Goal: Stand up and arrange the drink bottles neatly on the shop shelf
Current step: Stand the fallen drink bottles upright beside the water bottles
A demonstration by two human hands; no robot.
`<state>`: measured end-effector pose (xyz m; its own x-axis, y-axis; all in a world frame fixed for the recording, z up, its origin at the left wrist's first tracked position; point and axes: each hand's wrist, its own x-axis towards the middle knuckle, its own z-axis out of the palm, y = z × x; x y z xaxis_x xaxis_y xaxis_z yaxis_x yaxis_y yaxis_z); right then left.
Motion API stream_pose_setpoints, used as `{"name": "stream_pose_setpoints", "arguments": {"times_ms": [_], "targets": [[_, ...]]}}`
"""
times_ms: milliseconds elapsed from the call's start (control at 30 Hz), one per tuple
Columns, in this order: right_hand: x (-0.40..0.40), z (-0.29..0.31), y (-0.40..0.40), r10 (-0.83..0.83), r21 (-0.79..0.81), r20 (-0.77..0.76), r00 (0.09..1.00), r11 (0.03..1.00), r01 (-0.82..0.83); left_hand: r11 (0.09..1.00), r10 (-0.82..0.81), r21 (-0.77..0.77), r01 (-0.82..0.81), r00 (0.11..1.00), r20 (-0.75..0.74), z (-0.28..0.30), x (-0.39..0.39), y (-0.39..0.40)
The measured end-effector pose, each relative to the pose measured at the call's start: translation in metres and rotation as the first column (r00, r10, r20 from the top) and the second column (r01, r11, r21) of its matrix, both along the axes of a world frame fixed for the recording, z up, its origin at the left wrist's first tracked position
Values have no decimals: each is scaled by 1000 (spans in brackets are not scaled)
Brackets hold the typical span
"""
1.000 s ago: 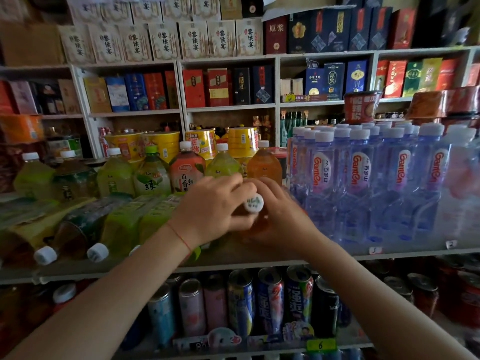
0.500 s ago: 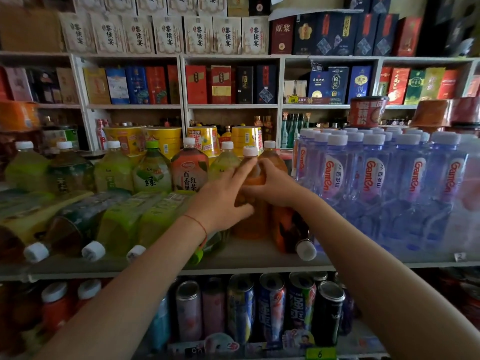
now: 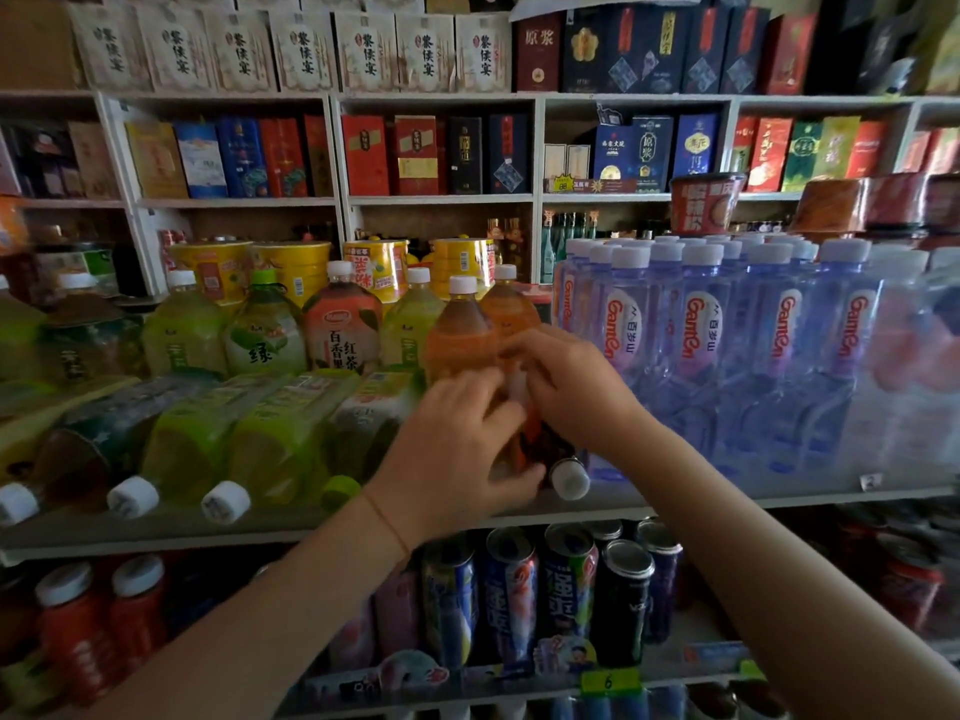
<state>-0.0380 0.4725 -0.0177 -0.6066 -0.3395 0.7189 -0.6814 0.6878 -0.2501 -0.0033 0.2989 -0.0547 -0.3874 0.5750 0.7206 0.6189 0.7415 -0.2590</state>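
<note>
On the lower shelf stand cans (image 3: pixel 566 589), a green tag (image 3: pixel 609 681) reading "6" below them. Above, the left hand (image 3: pixel 457 449) and right hand (image 3: pixel 576 392) meet with curled fingers around a dark bottle (image 3: pixel 550 449) lying on the shelf edge (image 3: pixel 779 498), white cap forward. Behind stands an upright orange bottle (image 3: pixel 460 335); to the right, "GanTen" water bottles (image 3: pixel 701 345).

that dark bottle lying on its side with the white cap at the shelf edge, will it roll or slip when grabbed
The dark bottle looks round and lies flat with its white cap at the shelf lip, so it may roll. It appears full, so probably heavy. The plastic looks smooth, possibly slippery.
</note>
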Motion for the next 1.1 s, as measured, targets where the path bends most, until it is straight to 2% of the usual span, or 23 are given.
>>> {"name": "stream_pose_setpoints", "arguments": {"times_ms": [67,133,233,333,467,533,633,733,833,967,1033,1100], "targets": [[9,-20,9,17,24,-86,996,1000,-15,996,-80,-30,78,994,-69,-19,1,10],[18,-38,13,28,51,-191,981,999,-19,998,-44,-57,39,994,-101,-35,-1,19],[36,-59,23,30,8,-338,941,1000,-29,1000,16,2,-16,989,-144,-47,-3,32],[46,-79,36,-54,-60,-339,939,998,36,998,47,51,-37,976,-214,-46,-6,39],[51,-95,46,-95,-86,-293,952,994,73,999,49,5,-50,948,-314,-41,-10,43],[51,-101,45,-116,-93,-300,947,991,92,998,43,64,-24,945,-323,-30,-10,38],[42,-106,39,-210,-154,-358,910,974,164,986,72,165,-26,956,-284,6,-6,34],[32,-107,29,-320,-130,-506,801,946,296,964,84,265,-37,982,-170,47,-5,39],[26,-105,15,-358,-49,-596,719,910,412,946,102,309,-96,995,-6,79,-19,46],[14,-89,2,-431,-27,-588,684,856,516,904,114,378,-202,964,241,86,-45,54],[6,-80,-3,-445,21,-590,674,826,563,881,136,407,-242,953,271,82,-49,60],[0,-77,-8,-459,14,-590,664,817,577,877,179,406,-258,959,222,77,-50,63]]}}
